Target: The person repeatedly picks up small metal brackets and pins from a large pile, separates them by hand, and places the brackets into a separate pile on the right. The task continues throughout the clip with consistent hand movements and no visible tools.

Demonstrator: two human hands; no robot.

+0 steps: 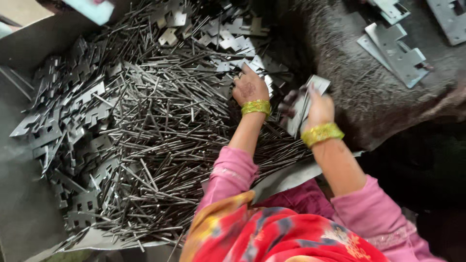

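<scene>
- Pins (160,145), thin dark steel rods, lie heaped and crisscrossed in a wide pile; this pile is the landmark.
- Notched flat plates (73,121), dull grey stamped metal with stepped edges, ring the pile's left side and far edge.
- Left hand (249,88), with a gold bangle at the wrist, rests knuckles-up on the pile's far right part, fingers curled down among pins and plates; whether they grip anything cannot be told.
- Right hand (318,107), also bangled, is just right of the pile, fingers clasped on a stack of grey plates (300,109) held upright, blurred.
- Right of the pile lies a coarse dark grey cloth (359,82), with more plates (395,51) on it.
- Left of the pile runs a bare grey floor strip (19,194).
</scene>
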